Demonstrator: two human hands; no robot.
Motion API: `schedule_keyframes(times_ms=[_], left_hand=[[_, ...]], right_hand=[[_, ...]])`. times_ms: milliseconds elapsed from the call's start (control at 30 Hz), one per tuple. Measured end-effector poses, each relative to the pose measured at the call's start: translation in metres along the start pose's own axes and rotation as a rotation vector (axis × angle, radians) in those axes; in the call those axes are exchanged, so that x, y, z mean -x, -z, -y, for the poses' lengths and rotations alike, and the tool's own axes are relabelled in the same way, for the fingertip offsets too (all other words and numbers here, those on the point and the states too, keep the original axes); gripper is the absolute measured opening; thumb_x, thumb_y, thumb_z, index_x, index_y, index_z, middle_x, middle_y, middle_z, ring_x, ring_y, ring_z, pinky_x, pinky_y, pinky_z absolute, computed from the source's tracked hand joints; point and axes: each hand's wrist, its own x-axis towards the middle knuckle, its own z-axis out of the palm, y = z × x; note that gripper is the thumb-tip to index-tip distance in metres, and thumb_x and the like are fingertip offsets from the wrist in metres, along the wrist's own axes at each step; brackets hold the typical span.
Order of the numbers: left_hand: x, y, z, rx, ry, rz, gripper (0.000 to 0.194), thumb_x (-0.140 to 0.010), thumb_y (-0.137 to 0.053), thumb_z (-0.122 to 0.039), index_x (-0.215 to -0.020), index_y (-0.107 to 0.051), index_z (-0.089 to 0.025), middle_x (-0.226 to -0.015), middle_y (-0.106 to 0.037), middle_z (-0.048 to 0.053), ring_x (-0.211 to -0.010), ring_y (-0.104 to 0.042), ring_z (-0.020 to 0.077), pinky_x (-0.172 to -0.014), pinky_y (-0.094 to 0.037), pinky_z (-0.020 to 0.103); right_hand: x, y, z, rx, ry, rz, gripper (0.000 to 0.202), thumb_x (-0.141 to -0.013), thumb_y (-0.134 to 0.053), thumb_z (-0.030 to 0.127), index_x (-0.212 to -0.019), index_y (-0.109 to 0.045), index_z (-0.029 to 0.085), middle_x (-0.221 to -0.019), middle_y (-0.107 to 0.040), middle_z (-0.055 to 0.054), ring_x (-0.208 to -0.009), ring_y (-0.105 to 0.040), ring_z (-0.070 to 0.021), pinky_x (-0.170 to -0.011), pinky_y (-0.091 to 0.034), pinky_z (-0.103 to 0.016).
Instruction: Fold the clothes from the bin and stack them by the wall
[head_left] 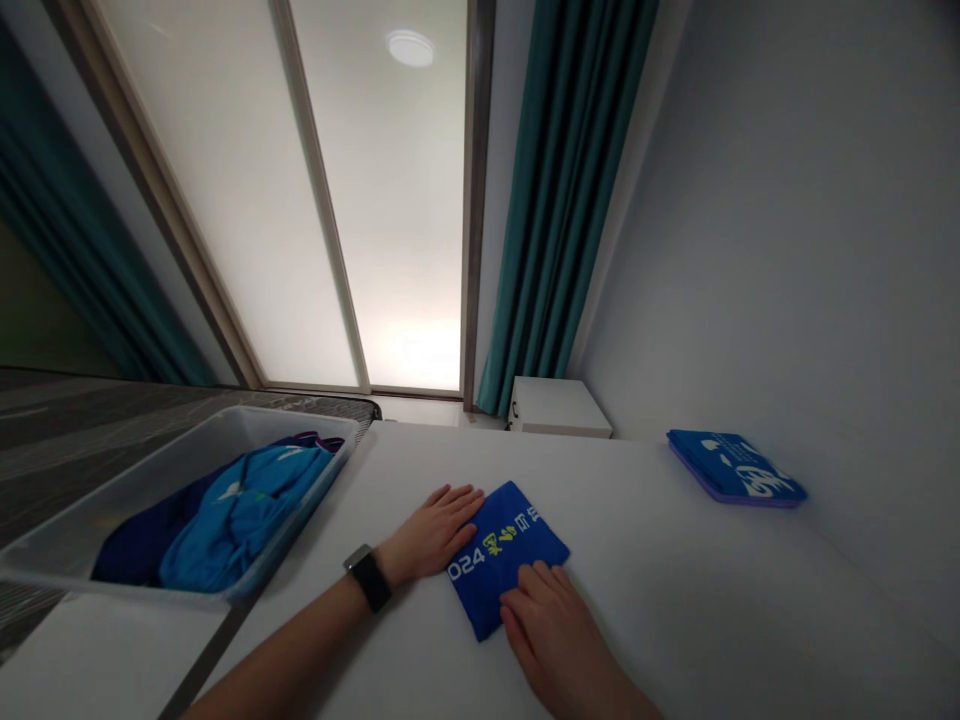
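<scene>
A hand could pass over the white tabletop (637, 600) between the folded blue cloth (499, 580) and the folded blue bundle (724, 465) at far right, beside the wall (825, 250). Leftward, the left hand (429, 535) and forearm, then the translucent plastic bin's (255, 430) raised rim, stand in the way.

Camera, one, head-worn: looks forward and down from above the white tabletop (697, 600), folded blue cloth (501, 548) near, frosted panels (401, 220) farther off.

White table (750, 610): flat, smooth top.
Middle: folded blue cloth (501, 570), lettering up, set cornerwise.
Right: blue fabric bundle (731, 468), folded, white print, purple edge.
</scene>
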Motion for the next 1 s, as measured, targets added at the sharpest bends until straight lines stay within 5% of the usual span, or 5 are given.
schedule_keyframes(times_ms=[133, 367, 700, 867, 1000], left_hand=[[-0.015, 0.010, 0.009, 0.054, -0.099, -0.059, 0.040, -0.104, -0.031, -0.033, -0.138, -0.051, -0.027, -0.140, -0.055, 0.005, -0.131, -0.048, 0.0192, -0.111, -0.033, 0.040], [-0.001, 0.011, 0.026, 0.115, 0.149, -0.183, 0.027, -0.099, -0.040, -0.023, -0.100, -0.067, -0.020, -0.094, -0.069, 0.004, -0.091, -0.061, 0.0190, -0.087, -0.045, 0.034], [0.018, 0.014, 0.026, 0.079, 0.108, -0.172, 0.015, -0.092, -0.054, -0.022, -0.101, -0.066, -0.022, -0.099, -0.067, 0.004, -0.095, -0.058, 0.0195, -0.089, -0.043, 0.034], [0.015, 0.010, 0.027, -0.046, 0.042, -0.159, 0.019, -0.097, -0.047, -0.021, -0.101, -0.066, -0.022, -0.093, -0.065, 0.005, -0.090, -0.057, 0.0191, -0.085, -0.043, 0.033], [0.014, 0.008, 0.026, -0.088, 0.027, -0.167, 0.021, -0.099, -0.046, -0.023, -0.101, -0.066, -0.023, -0.091, -0.064, 0.004, -0.088, -0.056, 0.0189, -0.084, -0.043, 0.033]], right_hand=[[-0.021, 0.008, -0.009, 0.003, 0.014, -0.057, 0.017, -0.092, -0.050, 0.019, -0.096, -0.066, 0.024, -0.099, -0.064, -0.005, -0.097, -0.058, -0.0219, -0.090, -0.045, -0.038], [-0.025, -0.008, -0.023, 0.009, 0.078, 0.009, 0.046, -0.092, -0.053, 0.025, -0.138, -0.050, 0.023, -0.142, -0.051, -0.010, -0.134, -0.043, -0.0266, -0.113, -0.034, -0.047], [-0.015, -0.013, -0.008, -0.002, 0.219, 0.197, 0.061, -0.096, -0.049, 0.048, -0.151, -0.024, 0.042, -0.160, -0.023, -0.002, -0.146, -0.021, -0.0326, -0.114, -0.015, -0.067], [-0.016, -0.009, -0.008, -0.024, 0.193, 0.187, 0.057, -0.098, -0.045, 0.047, -0.151, -0.028, 0.037, -0.159, -0.027, -0.003, -0.145, -0.024, -0.0306, -0.115, -0.018, -0.064], [-0.030, 0.001, -0.027, -0.039, 0.064, 0.109, 0.045, -0.101, -0.033, 0.028, -0.144, -0.044, 0.022, -0.150, -0.045, -0.007, -0.140, -0.037, -0.0210, -0.118, -0.024, -0.050]])
